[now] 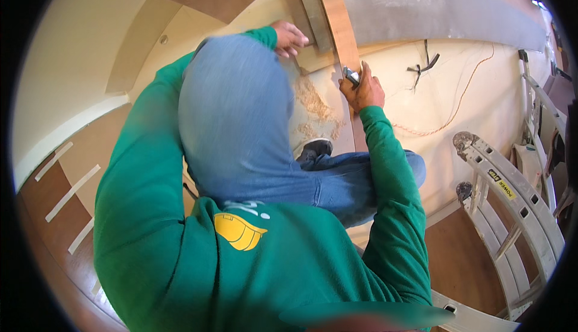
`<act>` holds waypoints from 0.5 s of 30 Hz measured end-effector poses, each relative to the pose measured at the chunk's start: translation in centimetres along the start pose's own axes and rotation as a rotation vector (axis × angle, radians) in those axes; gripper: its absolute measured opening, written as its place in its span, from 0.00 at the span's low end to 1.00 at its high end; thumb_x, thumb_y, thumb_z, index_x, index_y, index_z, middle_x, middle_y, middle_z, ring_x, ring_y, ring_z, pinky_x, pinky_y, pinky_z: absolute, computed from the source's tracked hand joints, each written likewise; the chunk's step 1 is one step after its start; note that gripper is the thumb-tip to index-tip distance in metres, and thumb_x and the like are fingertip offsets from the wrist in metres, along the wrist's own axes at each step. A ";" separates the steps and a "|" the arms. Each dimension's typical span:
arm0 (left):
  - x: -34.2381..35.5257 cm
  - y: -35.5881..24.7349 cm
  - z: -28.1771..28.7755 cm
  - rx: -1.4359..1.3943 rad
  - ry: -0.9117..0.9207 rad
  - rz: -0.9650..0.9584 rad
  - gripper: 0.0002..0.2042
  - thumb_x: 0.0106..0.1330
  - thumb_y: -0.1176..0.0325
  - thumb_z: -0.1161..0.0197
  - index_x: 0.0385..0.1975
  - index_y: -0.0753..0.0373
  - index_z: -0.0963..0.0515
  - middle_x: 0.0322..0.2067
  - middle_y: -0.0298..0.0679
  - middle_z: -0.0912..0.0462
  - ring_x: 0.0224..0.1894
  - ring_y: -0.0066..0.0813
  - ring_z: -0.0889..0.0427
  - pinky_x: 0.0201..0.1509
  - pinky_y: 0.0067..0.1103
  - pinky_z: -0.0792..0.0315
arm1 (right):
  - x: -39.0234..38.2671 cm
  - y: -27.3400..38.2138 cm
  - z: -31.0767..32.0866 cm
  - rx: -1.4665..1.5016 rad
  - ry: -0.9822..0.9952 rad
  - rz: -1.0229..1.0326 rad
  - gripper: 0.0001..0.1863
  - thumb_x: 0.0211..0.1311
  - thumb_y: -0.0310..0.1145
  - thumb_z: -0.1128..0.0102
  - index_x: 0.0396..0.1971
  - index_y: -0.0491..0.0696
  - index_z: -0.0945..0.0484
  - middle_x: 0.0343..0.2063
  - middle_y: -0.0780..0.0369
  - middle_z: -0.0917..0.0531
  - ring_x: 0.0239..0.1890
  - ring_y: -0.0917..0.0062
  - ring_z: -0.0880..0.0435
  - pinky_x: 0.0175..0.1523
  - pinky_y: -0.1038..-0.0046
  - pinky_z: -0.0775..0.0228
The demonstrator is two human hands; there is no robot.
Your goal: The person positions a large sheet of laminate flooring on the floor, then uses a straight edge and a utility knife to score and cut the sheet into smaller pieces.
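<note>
Beside the stacked boards and grey plate (316,16), my left hand (289,40) reaches out with loosely bent, parted fingers; I see nothing held in it. My right hand (364,91) grips a small black-and-silver tool (351,75), its exact kind unclear, against a long narrow orange-brown wooden strip (337,25) lying across the stack. Wood shavings (319,106) are scattered below the boards. My jeans-covered raised knee (232,79) stands between my two arms, and my dark shoe (316,150) is near the shavings.
A long grey panel (445,16) spans the back right. A dark strap (421,68) and a twisted cord (445,124) lie on the pale surface. Aluminium ladders (512,205) are at my right. Brown panels with tape strips (72,193) are at my left.
</note>
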State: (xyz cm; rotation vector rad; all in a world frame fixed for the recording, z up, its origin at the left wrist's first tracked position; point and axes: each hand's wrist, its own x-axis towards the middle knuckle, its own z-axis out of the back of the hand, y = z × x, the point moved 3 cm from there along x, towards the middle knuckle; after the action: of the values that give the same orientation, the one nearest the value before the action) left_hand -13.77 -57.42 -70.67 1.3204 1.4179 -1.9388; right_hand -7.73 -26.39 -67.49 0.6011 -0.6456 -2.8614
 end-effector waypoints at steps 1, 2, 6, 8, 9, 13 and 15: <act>0.1 -0.4 -1.2 -0.017 0.012 0.010 0.27 0.65 0.51 0.27 0.58 0.59 0.24 0.53 0.37 0.17 0.40 0.28 0.12 0.39 0.25 0.17 | 0.3 -0.2 0.2 -0.009 0.005 -0.018 0.48 0.52 0.56 0.30 0.70 0.47 0.36 0.44 0.54 0.14 0.48 0.57 0.17 0.54 0.60 0.23; 0.5 -0.6 -2.0 -0.029 0.048 0.024 0.26 0.65 0.50 0.28 0.57 0.59 0.23 0.55 0.39 0.19 0.40 0.30 0.12 0.38 0.27 0.16 | 0.4 -0.5 0.0 -0.019 0.016 -0.044 0.48 0.52 0.56 0.30 0.70 0.48 0.36 0.43 0.53 0.14 0.48 0.57 0.17 0.54 0.60 0.23; 2.6 -0.2 -3.4 -0.038 0.044 0.028 0.25 0.68 0.51 0.30 0.53 0.66 0.23 0.48 0.42 0.15 0.38 0.34 0.11 0.34 0.27 0.16 | 2.9 -2.0 0.2 -0.039 -0.028 -0.077 0.49 0.50 0.57 0.30 0.71 0.52 0.35 0.40 0.52 0.15 0.47 0.57 0.16 0.53 0.59 0.23; 3.6 0.7 -4.6 -0.109 -0.015 0.004 0.24 0.69 0.51 0.31 0.47 0.70 0.22 0.44 0.44 0.14 0.35 0.35 0.10 0.31 0.27 0.16 | 3.4 -2.6 -0.1 -0.005 -0.038 -0.068 0.49 0.49 0.57 0.30 0.72 0.52 0.35 0.40 0.51 0.15 0.46 0.57 0.16 0.54 0.59 0.23; 4.0 0.2 -5.4 -0.126 -0.050 -0.013 0.23 0.69 0.52 0.31 0.45 0.71 0.22 0.41 0.45 0.14 0.33 0.34 0.10 0.30 0.27 0.16 | 3.6 -2.8 0.5 0.034 -0.028 -0.086 0.51 0.46 0.55 0.26 0.72 0.53 0.35 0.40 0.51 0.15 0.44 0.55 0.16 0.53 0.59 0.22; 4.5 -1.0 -6.2 -0.101 -0.078 -0.140 0.21 0.70 0.56 0.31 0.39 0.74 0.23 0.33 0.48 0.13 0.29 0.33 0.11 0.26 0.25 0.18 | 5.3 -6.7 -0.8 0.179 -0.026 -0.058 0.51 0.42 0.52 0.21 0.69 0.52 0.32 0.40 0.49 0.16 0.44 0.54 0.16 0.52 0.58 0.22; 4.9 1.9 -5.8 -0.191 -0.110 -0.127 0.21 0.70 0.56 0.32 0.37 0.73 0.24 0.30 0.49 0.13 0.26 0.32 0.12 0.24 0.25 0.19 | 5.3 -4.8 0.1 0.055 0.022 -0.158 0.48 0.41 0.51 0.19 0.65 0.52 0.27 0.40 0.48 0.17 0.43 0.53 0.15 0.51 0.57 0.22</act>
State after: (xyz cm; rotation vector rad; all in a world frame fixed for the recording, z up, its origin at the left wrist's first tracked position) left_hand -12.08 -52.03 -76.09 1.0455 1.6204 -1.8682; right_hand -12.89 -23.23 -71.37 0.7221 -0.7054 -2.9853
